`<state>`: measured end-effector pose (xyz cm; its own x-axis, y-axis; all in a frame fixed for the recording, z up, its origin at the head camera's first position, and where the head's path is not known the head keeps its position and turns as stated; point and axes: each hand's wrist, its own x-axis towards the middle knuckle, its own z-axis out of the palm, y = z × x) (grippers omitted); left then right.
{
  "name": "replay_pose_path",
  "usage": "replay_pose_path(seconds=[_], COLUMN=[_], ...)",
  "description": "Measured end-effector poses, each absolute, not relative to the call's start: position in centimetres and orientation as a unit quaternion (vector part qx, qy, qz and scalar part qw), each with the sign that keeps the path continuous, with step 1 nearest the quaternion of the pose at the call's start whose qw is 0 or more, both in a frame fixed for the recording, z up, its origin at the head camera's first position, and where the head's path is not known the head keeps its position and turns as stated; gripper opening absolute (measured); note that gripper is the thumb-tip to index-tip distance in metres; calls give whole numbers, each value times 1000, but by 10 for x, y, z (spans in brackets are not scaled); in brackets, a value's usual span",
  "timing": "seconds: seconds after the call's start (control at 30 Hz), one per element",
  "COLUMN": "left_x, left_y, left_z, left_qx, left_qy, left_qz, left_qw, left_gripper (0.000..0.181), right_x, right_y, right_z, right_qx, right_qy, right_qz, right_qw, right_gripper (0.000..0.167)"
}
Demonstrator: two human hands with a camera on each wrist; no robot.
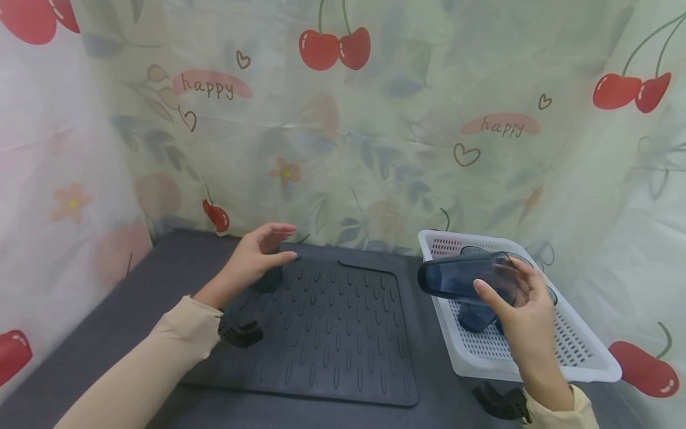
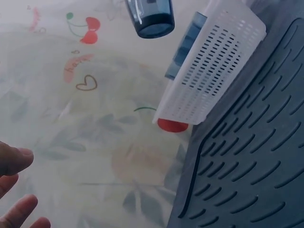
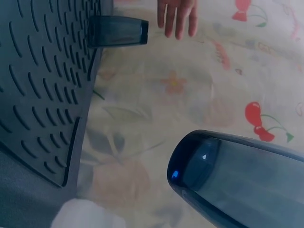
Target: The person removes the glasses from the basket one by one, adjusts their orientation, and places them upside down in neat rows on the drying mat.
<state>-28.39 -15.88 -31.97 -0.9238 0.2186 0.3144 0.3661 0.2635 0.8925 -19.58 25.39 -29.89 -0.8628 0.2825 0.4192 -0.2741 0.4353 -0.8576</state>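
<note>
My right hand (image 1: 530,316) grips a clear blue glass (image 1: 455,278) near its rim, tilted on its side above the white basket, its thick base facing left. That glass (image 3: 247,175) fills the lower right of the right wrist view. Another blue glass (image 3: 118,32) stands on the black ridged mat (image 3: 38,61); in the head view my left hand (image 1: 259,256) partly covers it. The left hand's fingers are spread and loosely bent, holding nothing, and in the right wrist view the hand (image 3: 178,16) is apart from the standing glass.
The white perforated basket (image 1: 584,351) stands right of the mat, with more blue glasses (image 1: 476,317) inside. A dark table (image 1: 177,262) lies under everything. Behind and at the sides hangs a curtain (image 1: 375,149) printed with cherries.
</note>
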Motion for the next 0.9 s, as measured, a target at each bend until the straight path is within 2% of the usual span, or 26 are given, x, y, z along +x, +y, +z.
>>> replay_pose_path(seconds=[0.2, 0.5, 0.9], left_x=[-282, -276, -273], left_y=[-150, -134, -116], left_z=[-323, -329, -334], left_qx=[-203, -207, -239], left_qy=[-786, -779, -754], left_qz=[-581, -592, -612], left_qw=[54, 11, -12], left_gripper=[52, 53, 53], right_x=[-196, -197, -197], right_y=[249, 236, 220], right_z=[-300, -298, -300], right_qx=[4, -2, 28], right_qy=[-802, -769, -734], right_qz=[546, 593, 640], right_qw=[243, 238, 225], right_gripper=[69, 67, 66])
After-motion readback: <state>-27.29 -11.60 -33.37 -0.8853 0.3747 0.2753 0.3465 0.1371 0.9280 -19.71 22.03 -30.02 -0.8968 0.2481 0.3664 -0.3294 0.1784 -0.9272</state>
